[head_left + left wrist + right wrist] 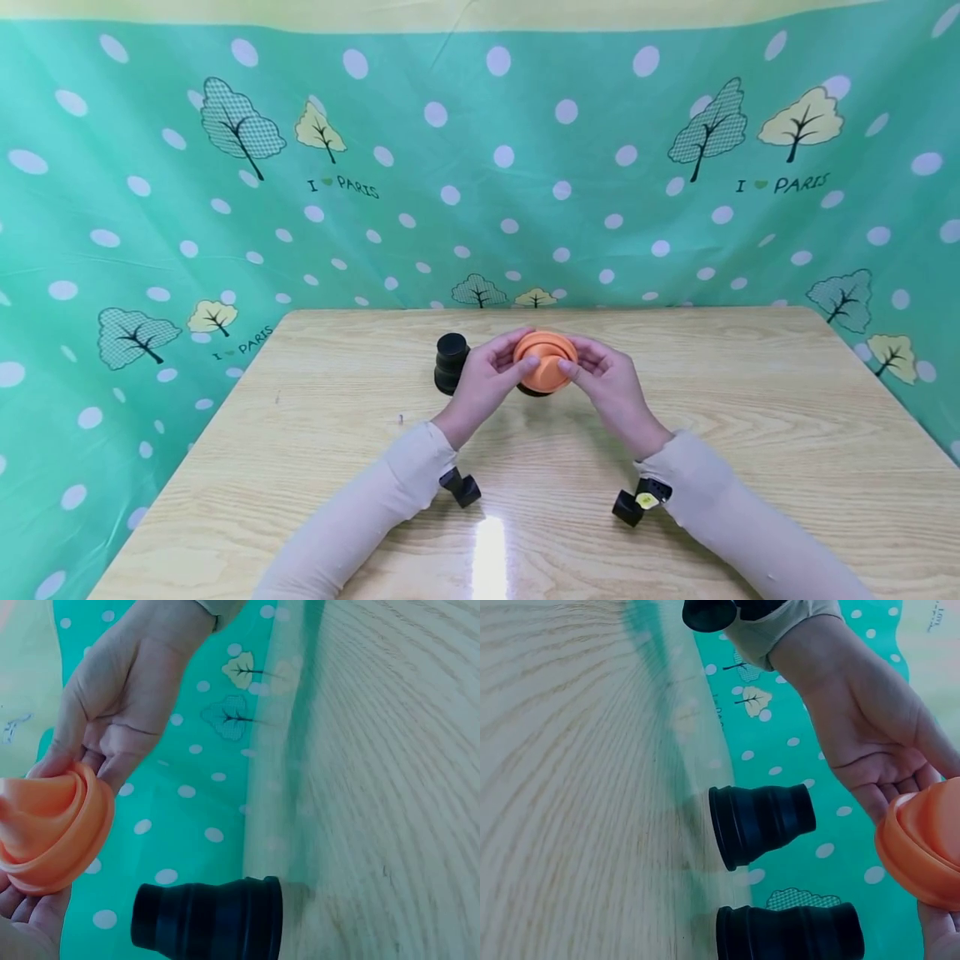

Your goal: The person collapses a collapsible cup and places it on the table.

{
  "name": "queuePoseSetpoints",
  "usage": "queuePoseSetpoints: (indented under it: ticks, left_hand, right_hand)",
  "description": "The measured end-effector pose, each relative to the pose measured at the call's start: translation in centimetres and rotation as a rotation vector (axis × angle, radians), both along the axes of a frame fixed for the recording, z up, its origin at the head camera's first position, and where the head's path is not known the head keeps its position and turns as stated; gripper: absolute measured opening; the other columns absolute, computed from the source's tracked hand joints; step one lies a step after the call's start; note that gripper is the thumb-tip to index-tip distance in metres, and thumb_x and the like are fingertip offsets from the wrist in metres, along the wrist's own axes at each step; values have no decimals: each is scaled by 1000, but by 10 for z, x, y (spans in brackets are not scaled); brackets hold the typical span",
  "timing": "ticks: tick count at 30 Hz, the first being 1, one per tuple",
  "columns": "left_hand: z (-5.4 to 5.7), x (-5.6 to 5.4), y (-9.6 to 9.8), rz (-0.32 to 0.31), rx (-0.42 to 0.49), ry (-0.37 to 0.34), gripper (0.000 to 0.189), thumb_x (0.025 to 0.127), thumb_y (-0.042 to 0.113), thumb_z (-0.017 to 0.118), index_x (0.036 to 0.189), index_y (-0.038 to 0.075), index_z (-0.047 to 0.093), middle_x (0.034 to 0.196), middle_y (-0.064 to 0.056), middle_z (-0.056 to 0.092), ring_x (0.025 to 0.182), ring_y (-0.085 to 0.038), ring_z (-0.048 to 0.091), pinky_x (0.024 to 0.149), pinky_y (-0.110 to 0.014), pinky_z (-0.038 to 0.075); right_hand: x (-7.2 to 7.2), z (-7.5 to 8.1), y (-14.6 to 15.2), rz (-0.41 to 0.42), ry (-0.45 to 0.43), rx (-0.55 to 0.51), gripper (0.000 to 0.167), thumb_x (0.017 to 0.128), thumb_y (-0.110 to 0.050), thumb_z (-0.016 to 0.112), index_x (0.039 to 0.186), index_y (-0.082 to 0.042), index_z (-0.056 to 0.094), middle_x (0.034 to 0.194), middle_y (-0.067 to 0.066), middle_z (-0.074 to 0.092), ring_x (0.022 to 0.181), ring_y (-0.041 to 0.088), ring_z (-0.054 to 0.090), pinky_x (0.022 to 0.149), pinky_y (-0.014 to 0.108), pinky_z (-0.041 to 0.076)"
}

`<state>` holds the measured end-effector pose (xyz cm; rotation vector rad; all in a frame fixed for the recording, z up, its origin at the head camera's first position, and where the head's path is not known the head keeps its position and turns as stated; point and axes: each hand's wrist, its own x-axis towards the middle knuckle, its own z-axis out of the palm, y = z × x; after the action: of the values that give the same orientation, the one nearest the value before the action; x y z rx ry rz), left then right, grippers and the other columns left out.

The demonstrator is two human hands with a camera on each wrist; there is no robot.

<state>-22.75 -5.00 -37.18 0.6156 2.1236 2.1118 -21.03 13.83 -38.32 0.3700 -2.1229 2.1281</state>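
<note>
An orange collapsible silicone cup [545, 343] is held up in front of me between both hands, its ringed wall folded in unevenly. My left hand [483, 379] grips its left side, thumb on the near face and fingers behind. My right hand [611, 387] holds the right side likewise, the two thumbs close together. Beside my left hand a black stepped cup [452, 358] stands upside down on the table. A second black cup [791, 934] stands under the orange one, mostly hidden in the head view; the left wrist view shows a black cup [210, 921] too.
The wooden table [750, 433] reaches to a green dotted curtain [525, 183] behind it. Small black wrist cameras [461, 487] hang by both cuffs, just over the tabletop.
</note>
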Motion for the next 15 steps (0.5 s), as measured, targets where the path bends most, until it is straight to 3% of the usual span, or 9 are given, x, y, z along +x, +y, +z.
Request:
queuePoseSetpoints:
  ticks: [6, 15]
  left_hand:
    - [-6, -1, 1, 49, 4, 58, 47, 89, 16, 65, 132, 0, 52, 124, -15, 61, 110, -22, 60, 88, -27, 51]
    - [-10, -1, 0, 104, 24, 115, 42, 85, 16, 71, 122, -2, 61, 113, -15, 67, 100, -18, 65, 81, -27, 54]
  right_hand:
    - [0, -3, -3, -18, 16, 24, 39, 89, -8, 66, 123, 8, 56, 118, 23, 61, 95, 6, 63, 81, 21, 53]
    - [0, -7, -4, -27, 43, 55, 38, 88, -10, 67, 121, 8, 57, 113, 17, 64, 93, 6, 64, 80, 20, 53]
